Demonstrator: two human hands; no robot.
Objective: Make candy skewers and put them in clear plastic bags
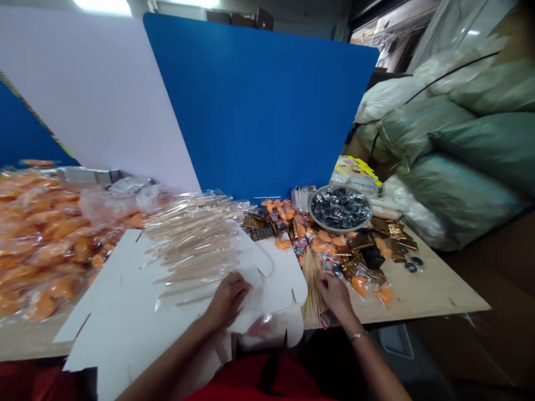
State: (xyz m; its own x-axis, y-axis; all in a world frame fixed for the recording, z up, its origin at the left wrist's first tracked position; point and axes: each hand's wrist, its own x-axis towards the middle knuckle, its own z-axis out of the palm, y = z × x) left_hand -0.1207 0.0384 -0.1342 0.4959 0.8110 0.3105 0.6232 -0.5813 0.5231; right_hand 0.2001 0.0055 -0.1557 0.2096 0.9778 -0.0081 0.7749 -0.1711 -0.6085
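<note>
My left hand (229, 298) is closed over white cardboard sheets (137, 328), its fingertips curled together. A faint clear sheen, perhaps plastic film, shows beside those fingers; what they grip is hard to make out. In front of it lie many thin wooden sticks packed in clear plastic bags (196, 239). On the right, my right hand (334, 292) pinches at the edge of a pile of loose wooden sticks (311, 278). Its fingertips are partly hidden. Small printed sachets (328, 263) lie against this pile.
Bagged orange pieces (45, 239) heap up at the left. A round tub (338, 229) of dark wrapped items stands behind gold-brown packets (361, 241) and orange pieces (324, 245). A blue panel (267, 111) rises at the back. Large green sacks (463, 195) are stacked at right.
</note>
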